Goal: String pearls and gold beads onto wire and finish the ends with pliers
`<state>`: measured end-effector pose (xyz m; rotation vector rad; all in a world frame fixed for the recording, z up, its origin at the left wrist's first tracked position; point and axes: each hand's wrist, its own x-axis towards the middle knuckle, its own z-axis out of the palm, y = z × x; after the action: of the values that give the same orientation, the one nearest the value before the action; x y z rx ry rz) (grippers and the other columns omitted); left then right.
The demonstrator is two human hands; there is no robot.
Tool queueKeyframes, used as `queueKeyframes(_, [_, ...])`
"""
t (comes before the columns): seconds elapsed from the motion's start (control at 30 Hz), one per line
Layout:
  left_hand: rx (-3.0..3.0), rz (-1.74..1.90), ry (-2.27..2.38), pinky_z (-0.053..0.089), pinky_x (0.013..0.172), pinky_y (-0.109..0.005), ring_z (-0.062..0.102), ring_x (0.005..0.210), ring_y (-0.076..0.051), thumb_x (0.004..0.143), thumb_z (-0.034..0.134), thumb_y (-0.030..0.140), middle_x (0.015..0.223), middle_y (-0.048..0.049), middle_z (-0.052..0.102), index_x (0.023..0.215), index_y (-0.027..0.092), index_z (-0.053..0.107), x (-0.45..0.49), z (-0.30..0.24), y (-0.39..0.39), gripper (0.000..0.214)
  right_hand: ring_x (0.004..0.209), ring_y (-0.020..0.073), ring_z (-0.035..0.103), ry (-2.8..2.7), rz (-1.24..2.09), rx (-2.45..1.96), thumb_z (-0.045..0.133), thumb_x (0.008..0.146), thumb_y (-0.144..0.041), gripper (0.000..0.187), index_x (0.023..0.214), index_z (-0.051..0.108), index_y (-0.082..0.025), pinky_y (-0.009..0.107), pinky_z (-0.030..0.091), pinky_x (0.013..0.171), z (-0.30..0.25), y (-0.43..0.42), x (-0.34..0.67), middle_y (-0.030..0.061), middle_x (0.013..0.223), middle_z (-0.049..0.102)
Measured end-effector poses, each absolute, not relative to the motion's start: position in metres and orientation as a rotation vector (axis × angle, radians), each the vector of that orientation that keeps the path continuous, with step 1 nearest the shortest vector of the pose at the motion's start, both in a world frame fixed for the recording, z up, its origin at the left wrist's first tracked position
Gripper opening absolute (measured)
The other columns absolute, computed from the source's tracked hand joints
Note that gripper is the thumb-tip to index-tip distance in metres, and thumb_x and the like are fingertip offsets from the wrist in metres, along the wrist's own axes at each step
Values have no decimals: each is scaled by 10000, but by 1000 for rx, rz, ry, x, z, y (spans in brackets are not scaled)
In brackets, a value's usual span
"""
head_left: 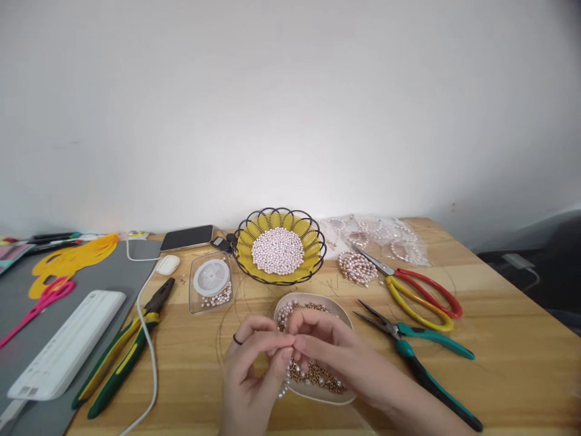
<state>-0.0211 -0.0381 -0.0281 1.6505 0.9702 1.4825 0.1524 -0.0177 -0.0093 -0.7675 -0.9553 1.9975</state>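
Beads (318, 376), I saw, lay in a pale dish (341, 312) at the lower centre of the frame. Over them the left hand (249, 375) and right hand (331, 345) met, both pinched closed; what they gripped, if anything, I couldn't tell.

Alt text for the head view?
A person's left hand and right hand meet at the fingertips over a tray of gold and pearly beads on a wooden table. A yellow basket of pinkish beads sits behind; green-and-yellow pliers lie left, teal pliers and scissors right.
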Motion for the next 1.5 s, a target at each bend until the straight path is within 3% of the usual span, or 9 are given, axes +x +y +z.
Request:
queueKeyframes(0.27, [1371,1482,971,497,766,-251,626,864,-194,967,725,256,910,-39,682,948,287,839,-23,-30,-40,119,722,141,544,-1134,1774,-793,749,916,-516,299,849,705,-228,288,452,722,-3,-14,154,-27,779,616])
queueKeyframes(0.53, [1257,1457,869,502,759,-247,592,849,-187,966,729,356,898,-36,637,898,289,832,-24,-31,-41,141,851,141,643,-1205,1894,-663,734,948,-379,111,971,739,-271,315,469,873,4,-24,153,-29,889,700])
queueKeyframes(0.73, [1232,1479,982,515,736,-231,607,820,-178,963,727,398,846,-28,630,824,247,791,-23,-33,-41,216,799,150,666,-1235,1958,-599,694,954,-361,135,978,704,-229,328,482,838,3,-24,152,-10,796,712])
queueKeyframes(0.83, [1336,1541,1060,514,768,-201,619,844,-165,967,725,391,833,-14,646,805,244,767,-22,-32,-39,223,686,128,606,-1271,1893,-657,719,926,-332,115,973,683,-234,293,477,725,1,-23,154,-38,744,645])
queueKeyframes(1.0, [1384,1589,1079,503,758,-162,620,823,-145,974,716,397,803,8,643,800,244,737,-19,-30,-37,232,701,136,547,-1407,1578,-814,695,912,-243,26,916,670,-249,275,430,649,-2,-22,153,-31,805,598])
queueKeyframes(1.2, [1417,1591,1085,507,764,-160,618,816,-139,984,705,376,814,14,621,793,235,705,-16,-30,-37,238,687,162,554,-1646,1143,-874,723,881,-142,123,813,708,-243,305,419,660,-4,-21,152,-28,717,605])
queueKeyframes(1.5, [1507,1526,1085,505,712,-151,615,765,-115,1018,648,398,819,31,583,778,228,627,-15,-33,-36,295,663,156,561,-1707,972,-844,669,946,-186,146,810,697,-234,291,422,623,5,-22,155,-19,701,631])
